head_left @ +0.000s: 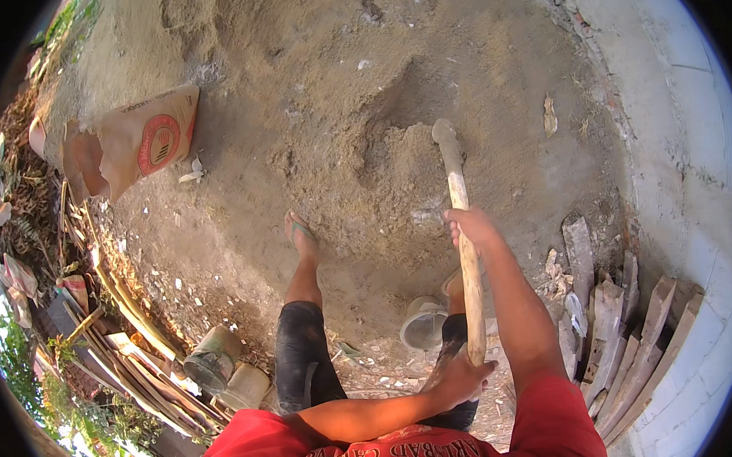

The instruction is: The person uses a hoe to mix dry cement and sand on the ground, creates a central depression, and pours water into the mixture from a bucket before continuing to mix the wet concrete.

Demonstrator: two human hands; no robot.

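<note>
A long-handled hoe runs away from me, its pale wooden shaft caked grey toward the far end. Its head end rests at a hollow in a heap of grey-brown sandy mix; the blade itself is hidden or covered in the mix. My right hand is closed around the middle of the shaft. Near the butt, close to my body, my left hand grips the same shaft, its arm crossing in front of me.
A torn brown paper sack lies at the left. Beside my right foot sits a pale bucket; two dirty buckets are at lower left near bamboo and wood strips. Wood offcuts lean by the white wall on the right.
</note>
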